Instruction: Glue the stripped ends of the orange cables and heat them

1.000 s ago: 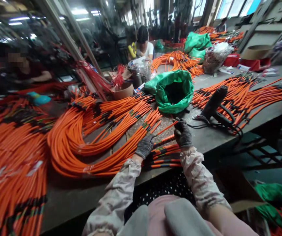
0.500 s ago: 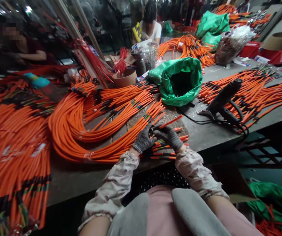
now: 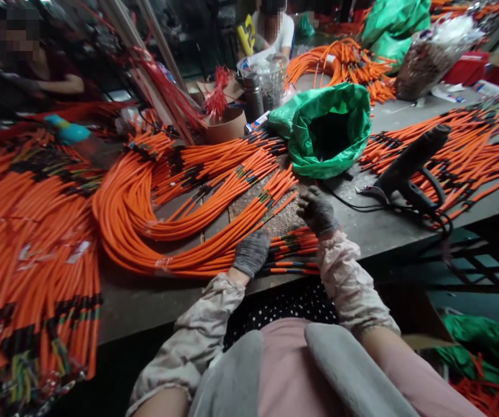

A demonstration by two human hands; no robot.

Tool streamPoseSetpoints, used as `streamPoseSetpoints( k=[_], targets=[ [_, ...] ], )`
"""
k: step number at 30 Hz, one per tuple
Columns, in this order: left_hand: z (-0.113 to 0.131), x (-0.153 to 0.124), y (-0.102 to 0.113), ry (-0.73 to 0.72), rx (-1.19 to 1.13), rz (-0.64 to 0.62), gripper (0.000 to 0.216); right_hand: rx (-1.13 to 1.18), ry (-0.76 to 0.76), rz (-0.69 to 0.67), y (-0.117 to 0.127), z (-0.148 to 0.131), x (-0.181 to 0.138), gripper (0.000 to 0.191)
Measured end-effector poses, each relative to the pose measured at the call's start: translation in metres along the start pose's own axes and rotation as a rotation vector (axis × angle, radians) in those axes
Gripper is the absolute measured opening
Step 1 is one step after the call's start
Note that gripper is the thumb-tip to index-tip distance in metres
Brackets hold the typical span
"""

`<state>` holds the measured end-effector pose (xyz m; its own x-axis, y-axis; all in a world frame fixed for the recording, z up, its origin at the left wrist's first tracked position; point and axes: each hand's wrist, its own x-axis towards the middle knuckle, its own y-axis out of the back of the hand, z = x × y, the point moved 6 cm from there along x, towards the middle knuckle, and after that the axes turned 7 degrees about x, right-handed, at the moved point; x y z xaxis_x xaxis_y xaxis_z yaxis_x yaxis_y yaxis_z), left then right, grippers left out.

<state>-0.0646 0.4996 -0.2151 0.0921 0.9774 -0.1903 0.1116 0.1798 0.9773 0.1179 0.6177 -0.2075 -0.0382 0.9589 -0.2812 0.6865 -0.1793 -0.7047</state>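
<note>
My gloved left hand [image 3: 251,252] rests near the table's front edge with its fingers curled under, against the left end of a small stack of short orange cables [image 3: 295,255]. What it grips is hidden. My gloved right hand [image 3: 317,211] hovers just beyond that stack, fingers bent toward the black-banded tips of a long orange cable bundle [image 3: 270,200]. Anything inside its fingers is too small to make out. The short cables lie between my two wrists.
A large curved coil of orange cables [image 3: 145,231] fills the table to my left, with a further pile [image 3: 27,249] beyond it. An open green bag [image 3: 327,127] and a black heat gun [image 3: 410,165] sit to the right. Other people work across the table [image 3: 383,231].
Both hands held one orange cable up half a second ago. Now the hands have separated: the left dropped to the short stack, and the right moved away to the right.
</note>
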Motion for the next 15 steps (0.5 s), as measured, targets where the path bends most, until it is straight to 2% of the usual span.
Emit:
streamPoseSetpoints(
  k=[2,5,9,12,15],
  targets=[
    [-0.01,0.014,0.005,0.095,-0.002,-0.046,0.042,0.001,-0.117,0.012,0.008,0.027,0.01,0.029],
    [-0.018,0.037,0.016,0.167,-0.005,-0.038,0.036,0.049,-0.029,0.081,0.026,0.034,0.016,0.024],
    [-0.012,0.044,0.024,0.094,-0.064,0.12,0.035,0.181,0.135,0.099,0.036,0.008,0.013,0.022],
    [-0.004,0.04,0.017,-0.02,-0.143,0.181,0.033,0.327,0.18,-0.006,0.024,-0.01,0.008,0.02],
    [0.0,0.037,0.01,-0.095,-0.206,0.201,0.029,0.313,0.241,-0.162,0.005,-0.026,-0.004,0.033]
  ],
)
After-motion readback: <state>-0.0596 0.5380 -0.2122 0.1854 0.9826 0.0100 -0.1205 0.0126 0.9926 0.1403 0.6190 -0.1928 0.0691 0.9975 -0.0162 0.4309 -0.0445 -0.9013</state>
